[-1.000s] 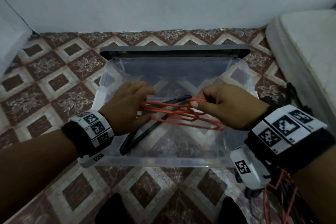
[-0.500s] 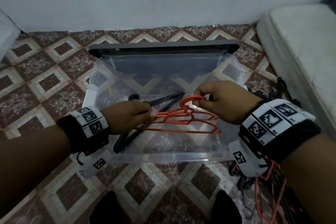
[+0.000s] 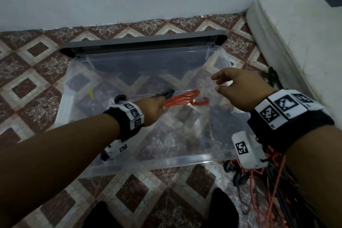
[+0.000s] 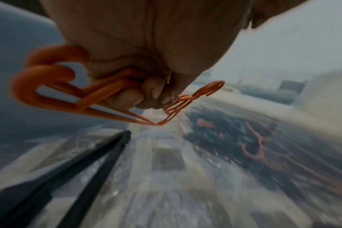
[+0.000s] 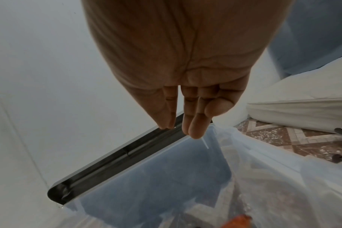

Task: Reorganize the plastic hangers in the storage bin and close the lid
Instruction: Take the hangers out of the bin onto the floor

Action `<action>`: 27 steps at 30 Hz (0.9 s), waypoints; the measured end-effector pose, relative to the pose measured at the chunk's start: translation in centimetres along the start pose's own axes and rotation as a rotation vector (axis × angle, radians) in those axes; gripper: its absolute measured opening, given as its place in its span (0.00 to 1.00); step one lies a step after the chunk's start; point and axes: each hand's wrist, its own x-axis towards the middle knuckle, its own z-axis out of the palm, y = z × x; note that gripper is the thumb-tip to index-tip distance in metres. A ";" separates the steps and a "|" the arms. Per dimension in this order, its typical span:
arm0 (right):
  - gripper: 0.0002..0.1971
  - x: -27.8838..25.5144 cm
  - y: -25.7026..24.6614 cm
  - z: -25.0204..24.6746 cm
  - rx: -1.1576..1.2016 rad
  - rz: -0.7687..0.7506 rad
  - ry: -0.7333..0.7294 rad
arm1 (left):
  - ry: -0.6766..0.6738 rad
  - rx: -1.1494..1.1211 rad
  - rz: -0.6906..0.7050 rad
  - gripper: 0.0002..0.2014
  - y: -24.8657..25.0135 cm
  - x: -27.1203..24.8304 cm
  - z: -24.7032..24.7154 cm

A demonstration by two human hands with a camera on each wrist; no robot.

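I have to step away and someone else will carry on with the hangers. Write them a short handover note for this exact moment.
Left hand: grip closed round a bundle of orange hangers, held inside the clear storage bin.
Right hand: open, empty, above the bin's right side.
Black hangers lie in the bin on the left.
More orange and black hangers lie on the floor to the bin's right.
Lid stands open at the back.
Left: set the bundle down, load the rest, close the lid.
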 end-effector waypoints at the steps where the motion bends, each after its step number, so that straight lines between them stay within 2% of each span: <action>1: 0.15 0.1 0.1 -0.1 0.005 0.004 0.006 | -0.034 0.020 0.001 0.15 0.1 0.8 1.5; 5: 0.14 0.3 0.1 -0.5 0.038 0.007 0.041 | -0.432 0.110 -0.057 0.20 1.4 3.4 8.5; 8: 0.16 0.4 -0.1 -0.5 0.049 0.003 0.044 | -0.609 0.138 -0.016 0.27 2.1 4.5 12.4; 10: 0.16 0.4 -0.3 -0.4 0.063 -0.003 0.033 | -0.628 0.218 0.068 0.27 2.2 4.9 14.3; 11: 0.16 0.3 -0.5 -0.4 0.068 -0.008 0.022 | -0.651 0.291 0.097 0.25 2.5 5.1 14.9; 13: 0.15 0.2 -0.7 -0.4 0.066 -0.023 0.005 | -0.649 0.263 0.091 0.20 3.1 5.6 15.6; 16: 0.15 0.2 -0.7 -0.6 0.061 -0.034 0.014 | -0.502 0.177 0.060 0.14 3.4 6.6 14.9; 19: 0.15 0.3 -1.0 -0.8 0.079 -0.033 0.047 | -0.341 0.112 -0.070 0.18 1.3 7.4 13.5; 20: 0.14 0.2 -1.1 -0.8 0.081 -0.035 0.052 | -0.344 0.114 -0.097 0.20 0.6 7.6 13.2; 23: 0.14 0.1 -1.6 -0.7 0.081 -0.044 0.050 | -0.490 0.180 -0.091 0.25 -0.5 7.4 13.1; 25: 0.14 0.0 -1.8 -0.7 0.085 -0.042 0.040 | -0.500 0.154 -0.107 0.28 -0.8 7.4 12.8; 27: 0.14 -0.1 -1.9 -0.6 0.090 -0.036 0.028 | -0.484 0.157 -0.133 0.27 -1.2 7.5 12.6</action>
